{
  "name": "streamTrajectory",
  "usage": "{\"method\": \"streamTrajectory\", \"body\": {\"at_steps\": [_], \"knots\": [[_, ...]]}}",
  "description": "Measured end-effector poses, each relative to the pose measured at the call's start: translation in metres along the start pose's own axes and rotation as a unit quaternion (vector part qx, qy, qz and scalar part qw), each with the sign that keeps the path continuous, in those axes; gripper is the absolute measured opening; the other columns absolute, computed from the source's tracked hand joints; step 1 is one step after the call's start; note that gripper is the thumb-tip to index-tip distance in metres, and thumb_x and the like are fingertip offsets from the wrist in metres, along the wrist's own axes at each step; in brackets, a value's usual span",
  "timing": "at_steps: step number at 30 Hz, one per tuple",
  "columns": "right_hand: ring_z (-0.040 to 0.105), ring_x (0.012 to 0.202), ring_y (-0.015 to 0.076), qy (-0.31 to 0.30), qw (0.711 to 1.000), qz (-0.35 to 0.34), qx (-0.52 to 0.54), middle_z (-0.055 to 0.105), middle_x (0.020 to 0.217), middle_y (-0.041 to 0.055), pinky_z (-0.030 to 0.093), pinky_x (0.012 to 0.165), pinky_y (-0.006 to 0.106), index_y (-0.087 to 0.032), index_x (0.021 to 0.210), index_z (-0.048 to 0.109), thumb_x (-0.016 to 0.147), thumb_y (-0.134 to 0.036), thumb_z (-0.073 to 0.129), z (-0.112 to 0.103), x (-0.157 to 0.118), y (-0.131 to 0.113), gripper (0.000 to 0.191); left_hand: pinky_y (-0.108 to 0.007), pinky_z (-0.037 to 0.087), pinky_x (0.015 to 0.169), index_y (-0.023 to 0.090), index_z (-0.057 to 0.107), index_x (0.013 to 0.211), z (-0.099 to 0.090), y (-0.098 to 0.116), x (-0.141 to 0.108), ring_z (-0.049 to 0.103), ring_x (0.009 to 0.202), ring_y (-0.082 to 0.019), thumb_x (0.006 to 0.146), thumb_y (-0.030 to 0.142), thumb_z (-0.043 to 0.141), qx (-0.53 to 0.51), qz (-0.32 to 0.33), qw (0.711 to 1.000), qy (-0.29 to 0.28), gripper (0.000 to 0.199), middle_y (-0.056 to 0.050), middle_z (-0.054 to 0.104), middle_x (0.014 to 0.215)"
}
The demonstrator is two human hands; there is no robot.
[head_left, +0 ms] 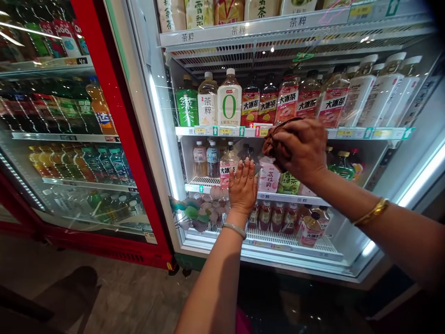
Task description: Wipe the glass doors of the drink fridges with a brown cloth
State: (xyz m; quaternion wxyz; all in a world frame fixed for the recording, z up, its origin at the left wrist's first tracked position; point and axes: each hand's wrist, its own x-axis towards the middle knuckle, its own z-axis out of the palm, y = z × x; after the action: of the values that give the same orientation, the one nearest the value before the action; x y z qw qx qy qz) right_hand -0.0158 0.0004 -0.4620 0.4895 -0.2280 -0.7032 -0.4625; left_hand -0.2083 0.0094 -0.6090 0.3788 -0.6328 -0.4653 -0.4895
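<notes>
Bunched in my right hand (pixel 304 148) is a brown cloth (pixel 276 141), pressed to the glass door (pixel 243 58) of a lit drinks fridge at the height of the middle shelf edge. My left hand (pixel 243 185) lies flat on the same glass, lower and to the left, with its fingers stretched upward. Through the glass, a pink-labelled bottle (pixel 228 167) shows just left of the left hand's fingers. A white bottle with a green zero (pixel 229 99) stands on the shelf above. Leaf-shaped decoration (pixel 200 211) shows on the glass beside my left wrist.
A red-framed fridge (pixel 114 125) with several rows of bottles stands to the left. Inside the lit fridge, more bottles (pixel 332 99) line the shelves. Grey flooring (pixel 139 297) runs along the fridge bases, with a shadow at the lower left.
</notes>
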Motion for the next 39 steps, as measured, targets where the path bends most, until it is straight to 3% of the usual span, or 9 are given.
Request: {"method": "streamTrajectory", "body": {"at_steps": [5, 10, 14, 18, 21, 24, 29, 35, 39], "knots": [[0.053, 0.120, 0.0262, -0.099, 0.976, -0.193, 0.027, 0.072, 0.118, 0.0013, 0.041, 0.106, 0.049, -0.029, 0.114, 0.069, 0.090, -0.021, 0.070, -0.010, -0.078, -0.043, 0.025, -0.046, 0.008, 0.134, 0.018, 0.024, 0.166, 0.000, 0.000, -0.001, 0.022, 0.161, -0.019, 0.105, 0.025, 0.042, -0.002, -0.002, 1.000, -0.008, 0.064, -0.011, 0.040, 0.166], [0.057, 0.121, 0.0216, -0.163, 0.938, -0.299, 0.061, 0.073, 0.122, -0.0027, 0.044, 0.108, 0.046, -0.033, 0.117, 0.069, 0.094, -0.014, 0.063, -0.035, -0.104, -0.006, 0.030, -0.043, 0.003, 0.134, 0.018, 0.026, 0.166, -0.002, 0.000, 0.001, 0.015, 0.162, -0.017, 0.106, 0.026, 0.040, -0.003, 0.002, 1.000, -0.009, 0.062, -0.008, 0.038, 0.168], [0.058, 0.120, 0.0283, -0.075, 0.984, -0.163, 0.009, 0.070, 0.122, 0.0051, 0.050, 0.100, 0.047, -0.033, 0.123, 0.067, 0.092, -0.032, 0.072, -0.038, -0.055, 0.039, 0.032, -0.046, 0.004, 0.135, 0.019, 0.027, 0.166, -0.003, 0.001, 0.002, 0.014, 0.163, -0.019, 0.106, 0.026, 0.040, -0.032, -0.012, 0.999, -0.032, 0.062, -0.008, 0.034, 0.170], [0.053, 0.126, 0.0353, -0.022, 0.999, 0.033, -0.029, 0.062, 0.132, 0.0145, 0.045, 0.107, 0.056, -0.026, 0.126, 0.067, 0.089, -0.042, 0.075, -0.026, -0.043, 0.029, 0.042, -0.047, 0.002, 0.135, 0.020, 0.031, 0.165, -0.002, 0.003, 0.003, 0.014, 0.163, -0.019, 0.106, 0.025, 0.038, -0.049, -0.027, 0.998, -0.042, 0.059, -0.007, 0.035, 0.170], [0.054, 0.123, 0.0320, -0.018, 0.999, -0.037, -0.020, 0.066, 0.121, 0.0082, 0.046, 0.102, 0.051, -0.029, 0.116, 0.069, 0.088, -0.037, 0.076, -0.024, -0.082, -0.003, 0.030, -0.047, 0.001, 0.135, 0.020, 0.032, 0.164, -0.004, 0.003, 0.004, 0.013, 0.163, -0.019, 0.106, 0.026, 0.037, -0.057, -0.029, 0.997, -0.049, 0.058, -0.007, 0.034, 0.170], [0.056, 0.118, 0.0266, -0.106, 0.983, -0.152, -0.002, 0.070, 0.118, -0.0001, 0.047, 0.105, 0.048, -0.033, 0.114, 0.068, 0.090, -0.027, 0.075, -0.036, -0.133, -0.022, 0.026, -0.045, 0.001, 0.135, 0.020, 0.033, 0.164, -0.006, 0.004, 0.005, 0.013, 0.163, -0.018, 0.107, 0.027, 0.035, -0.049, -0.027, 0.997, -0.051, 0.058, -0.006, 0.034, 0.171], [0.059, 0.119, 0.0239, -0.184, 0.949, -0.251, 0.052, 0.073, 0.121, -0.0033, 0.050, 0.103, 0.045, -0.035, 0.118, 0.070, 0.090, -0.014, 0.069, -0.059, -0.139, 0.016, 0.035, -0.044, 0.002, 0.135, 0.021, 0.033, 0.164, -0.007, 0.004, 0.006, 0.012, 0.163, -0.018, 0.106, 0.027, 0.035, -0.050, -0.033, 0.996, -0.065, 0.058, -0.004, 0.033, 0.171], [0.053, 0.129, 0.0361, -0.060, 0.996, 0.057, -0.023, 0.061, 0.135, 0.0140, 0.046, 0.108, 0.060, -0.028, 0.131, 0.066, 0.091, -0.043, 0.072, -0.048, -0.063, 0.045, 0.043, -0.046, -0.002, 0.135, 0.022, 0.032, 0.165, -0.007, 0.006, 0.009, 0.009, 0.163, -0.019, 0.106, 0.028, 0.036, -0.074, -0.054, 0.993, -0.081, 0.059, -0.004, 0.031, 0.172], [0.052, 0.126, 0.0340, -0.035, 0.998, 0.042, -0.009, 0.063, 0.127, 0.0113, 0.047, 0.104, 0.057, -0.030, 0.124, 0.067, 0.091, -0.038, 0.072, -0.035, -0.089, 0.006, 0.034, -0.051, -0.004, 0.134, 0.020, 0.031, 0.165, -0.006, 0.012, 0.008, 0.006, 0.164, -0.022, 0.107, 0.028, 0.035, -0.068, -0.074, 0.991, -0.089, 0.059, -0.007, 0.026, 0.173]]}}
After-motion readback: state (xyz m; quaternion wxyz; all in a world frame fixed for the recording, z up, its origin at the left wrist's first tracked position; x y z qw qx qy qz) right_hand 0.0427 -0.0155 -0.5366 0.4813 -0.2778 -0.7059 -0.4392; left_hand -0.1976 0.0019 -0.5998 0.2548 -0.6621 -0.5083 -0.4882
